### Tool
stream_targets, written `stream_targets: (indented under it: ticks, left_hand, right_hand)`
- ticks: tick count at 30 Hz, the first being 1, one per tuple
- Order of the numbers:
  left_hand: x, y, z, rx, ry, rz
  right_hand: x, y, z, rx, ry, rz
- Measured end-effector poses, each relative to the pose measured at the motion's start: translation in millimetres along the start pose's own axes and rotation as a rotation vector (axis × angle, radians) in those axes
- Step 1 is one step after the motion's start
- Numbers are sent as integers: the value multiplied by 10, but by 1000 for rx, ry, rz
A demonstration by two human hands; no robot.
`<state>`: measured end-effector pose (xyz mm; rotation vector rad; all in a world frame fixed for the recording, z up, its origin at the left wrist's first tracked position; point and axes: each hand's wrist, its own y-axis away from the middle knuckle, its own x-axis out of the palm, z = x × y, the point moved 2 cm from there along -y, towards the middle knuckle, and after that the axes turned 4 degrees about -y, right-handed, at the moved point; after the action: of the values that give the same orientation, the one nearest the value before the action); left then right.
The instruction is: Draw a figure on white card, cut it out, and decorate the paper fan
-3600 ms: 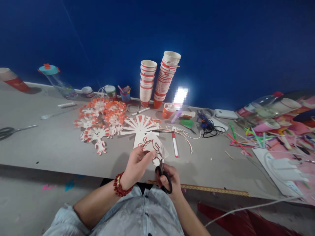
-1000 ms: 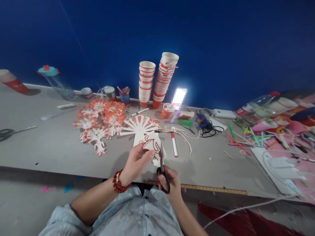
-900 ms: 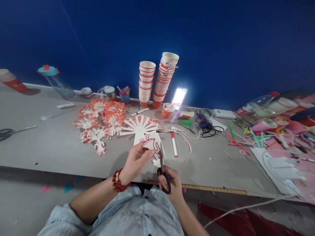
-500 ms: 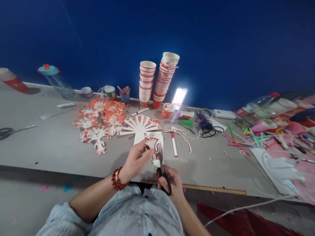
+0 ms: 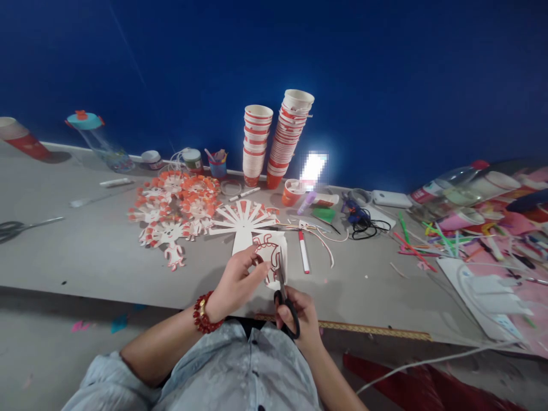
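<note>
My left hand (image 5: 242, 279) pinches a piece of white paper (image 5: 270, 250) that bears a dark red outline drawing of a figure. Black-handled scissors (image 5: 287, 311) are gripped in my right hand (image 5: 302, 317), fingers through the loops. Their blades point away from me and meet the paper just right of the drawn outline. Just beyond, a white paper fan shape (image 5: 243, 220) with long strips lies flat. To its left is a heap of orange and white paper cut-outs (image 5: 175, 200). A red and white marker (image 5: 303, 251) lies right of the paper.
Two tall stacks of paper cups, a left one (image 5: 257, 142) and a right one (image 5: 291, 137), stand by the blue wall. A glowing phone (image 5: 313, 171) leans behind a short cup. Black cable (image 5: 368, 225), straws and a power strip (image 5: 471, 302) crowd the right; other scissors (image 5: 29, 226) lie far left.
The paper and the scissors have shifted very slightly to the right in view, with my hands. Both hands keep their holds, and the objects on the table look the same.
</note>
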<state>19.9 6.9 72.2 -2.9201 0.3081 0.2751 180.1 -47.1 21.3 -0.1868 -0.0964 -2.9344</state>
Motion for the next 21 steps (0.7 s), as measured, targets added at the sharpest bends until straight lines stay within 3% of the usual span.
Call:
stream_targets:
  ticks: [21]
  left_hand:
    - [-16, -7, -21, -8, -23, 4]
  right_hand:
    - [3, 6, -36, 26, 15, -50]
